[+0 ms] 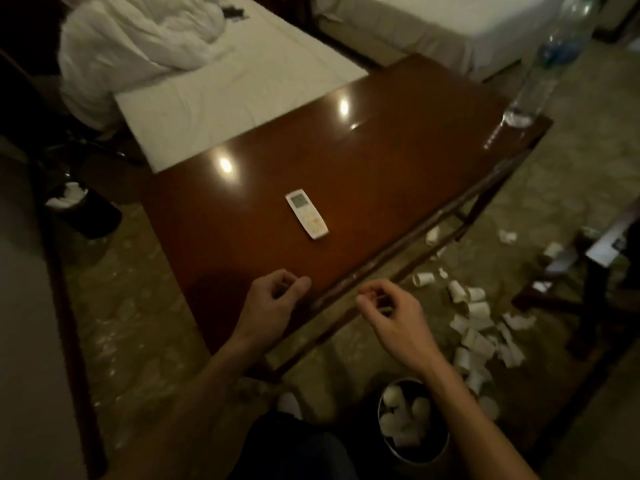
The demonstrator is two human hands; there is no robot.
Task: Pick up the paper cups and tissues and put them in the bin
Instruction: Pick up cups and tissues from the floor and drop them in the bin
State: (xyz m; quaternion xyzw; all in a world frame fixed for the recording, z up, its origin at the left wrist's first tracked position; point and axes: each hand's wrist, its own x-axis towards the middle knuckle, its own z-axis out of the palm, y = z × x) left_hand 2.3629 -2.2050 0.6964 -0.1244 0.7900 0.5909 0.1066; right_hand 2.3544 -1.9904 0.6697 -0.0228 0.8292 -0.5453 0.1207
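With left hand (273, 299) and right hand (394, 317) loosely curled and empty, the paper cups (474, 320) lie scattered on the floor to the right of the nearer right hand, with the bin (420, 460) beneath its forearm.

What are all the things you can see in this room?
table: one, shiny red-brown, middle of view
remote control: one, white, on the table
bottle: one, clear plastic, on the table's far right corner
paper cups: many, white, scattered on the floor right of the table, crumpled white bits among them
near bin: one, round, on the floor under the right arm, full of white cups
far bin: one, black, on the floor left of the table, white rubbish inside
left bed: one, white, beyond the table
duvet: one, white, bundled on the left bed
right bed: one, white, top right
left hand: one, empty, loosely curled, over the table's near edge
right hand: one, empty, loosely curled, beside it
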